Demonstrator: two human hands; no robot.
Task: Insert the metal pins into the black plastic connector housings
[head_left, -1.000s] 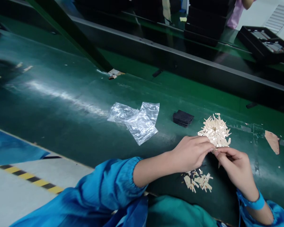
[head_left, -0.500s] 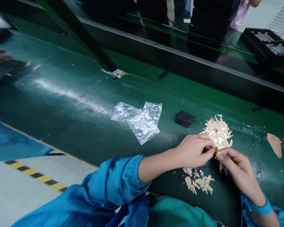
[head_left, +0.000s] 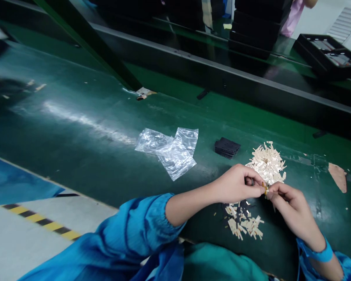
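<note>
My left hand [head_left: 236, 185] and my right hand [head_left: 289, 207] meet fingertip to fingertip just above the green belt [head_left: 84, 128]. Together they pinch one small tan strip [head_left: 265, 189]. A large heap of pale strips [head_left: 267, 163] lies right behind the fingers. A smaller scatter of strips [head_left: 245, 224] mixed with dark bits lies under my hands, near the belt's front edge. Both forearms wear blue sleeves.
Two crumpled clear plastic bags [head_left: 171, 150] lie to the left of my hands. A small stack of black parts [head_left: 226, 147] sits behind them. A torn brown tape patch [head_left: 337, 176] is at the right. Black trays [head_left: 329, 54] stand beyond the dark rail.
My left fingers have curled and lifted slightly while both hands keep pinching the small strip. The view has shifted a little; the piles and bags stay in place.
</note>
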